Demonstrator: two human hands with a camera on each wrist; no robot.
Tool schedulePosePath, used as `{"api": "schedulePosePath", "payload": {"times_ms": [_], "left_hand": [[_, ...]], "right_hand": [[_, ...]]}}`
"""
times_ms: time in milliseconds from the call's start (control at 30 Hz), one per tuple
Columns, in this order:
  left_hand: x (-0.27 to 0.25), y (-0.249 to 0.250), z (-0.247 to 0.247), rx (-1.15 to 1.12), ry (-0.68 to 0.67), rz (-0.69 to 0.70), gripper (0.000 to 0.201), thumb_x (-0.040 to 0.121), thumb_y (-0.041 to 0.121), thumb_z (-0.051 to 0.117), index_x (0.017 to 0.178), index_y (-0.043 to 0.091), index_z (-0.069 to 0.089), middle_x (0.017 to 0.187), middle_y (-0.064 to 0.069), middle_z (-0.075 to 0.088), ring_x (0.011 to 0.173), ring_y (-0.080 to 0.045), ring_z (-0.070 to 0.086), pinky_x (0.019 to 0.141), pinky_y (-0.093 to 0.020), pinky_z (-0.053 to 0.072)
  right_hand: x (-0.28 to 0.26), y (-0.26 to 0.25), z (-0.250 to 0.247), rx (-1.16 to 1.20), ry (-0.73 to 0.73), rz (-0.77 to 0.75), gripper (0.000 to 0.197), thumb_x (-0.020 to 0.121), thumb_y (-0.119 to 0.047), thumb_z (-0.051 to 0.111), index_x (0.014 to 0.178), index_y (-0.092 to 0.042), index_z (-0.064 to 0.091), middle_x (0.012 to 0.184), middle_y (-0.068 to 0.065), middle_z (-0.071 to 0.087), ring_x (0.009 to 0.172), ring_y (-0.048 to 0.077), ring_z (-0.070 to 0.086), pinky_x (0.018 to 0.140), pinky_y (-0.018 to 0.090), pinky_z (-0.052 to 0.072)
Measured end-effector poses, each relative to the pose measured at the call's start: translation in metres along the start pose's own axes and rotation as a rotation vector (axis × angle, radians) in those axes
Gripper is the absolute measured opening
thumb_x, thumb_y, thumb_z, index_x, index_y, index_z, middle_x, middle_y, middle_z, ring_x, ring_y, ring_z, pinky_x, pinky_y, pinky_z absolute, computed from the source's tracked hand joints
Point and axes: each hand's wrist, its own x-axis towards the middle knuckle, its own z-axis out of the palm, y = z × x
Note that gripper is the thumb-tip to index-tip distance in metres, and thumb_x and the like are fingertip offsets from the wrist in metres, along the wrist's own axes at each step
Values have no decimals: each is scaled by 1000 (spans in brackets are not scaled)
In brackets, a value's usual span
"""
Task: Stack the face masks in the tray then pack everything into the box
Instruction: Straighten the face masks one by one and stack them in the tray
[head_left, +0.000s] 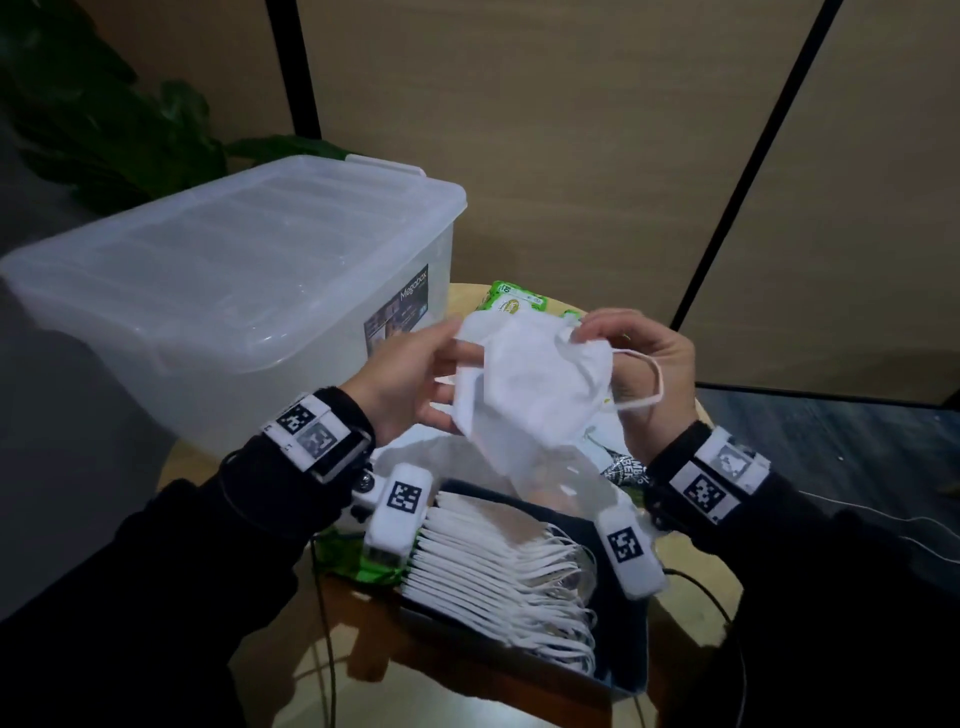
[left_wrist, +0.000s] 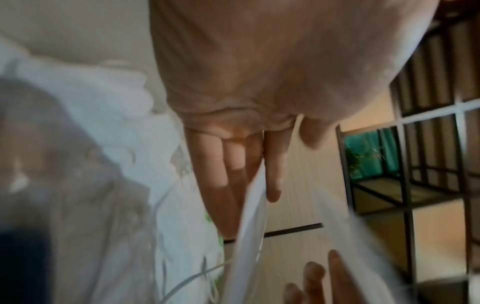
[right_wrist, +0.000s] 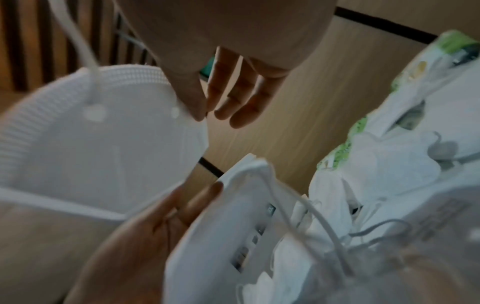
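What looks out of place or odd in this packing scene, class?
The clear box has its lid on, though everything must go inside it. The mask held between the left hand and right hand is puffed open, unlike the flat masks stacked in the tray.

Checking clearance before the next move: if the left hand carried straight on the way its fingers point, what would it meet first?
The left hand points right, and its fingers already hold the white mask. Past the mask, the right hand pinching the opposite edge looks next in line, though depth is unclear.
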Motion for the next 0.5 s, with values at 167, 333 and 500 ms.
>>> {"api": "schedulePosePath", "payload": {"times_ms": [167, 333, 500], "left_hand": [[-5, 3, 12, 28, -123, 13, 35, 95, 44, 63, 103, 13, 76, 92, -3, 74, 67, -18, 71, 51, -29, 55], [-6, 5, -5, 307, 95, 204, 14, 90, -1, 71, 94, 13, 69, 80, -2, 74, 60, -14, 68, 45, -24, 50], [-15, 23, -37, 534, 357, 420, 28, 88, 7, 72, 101, 31, 65, 89, 4, 79, 81, -17, 76, 65, -30, 54]], "right_hand": [[-7, 13, 7, -326, -112, -229, 22, 67, 19, 74, 70, 0, 65, 86, 14, 61, 81, 24, 59, 74, 32, 47], [-15, 18, 6, -489, -330, -129, 41, 75, 18, 64, 76, -23, 63, 111, 6, 58, 103, 13, 59, 75, 34, 52], [-12, 21, -2, -511, -330, 94, 32, 82, 9, 61, 73, -21, 67, 105, -3, 64, 102, 9, 60, 80, 35, 51]]}}
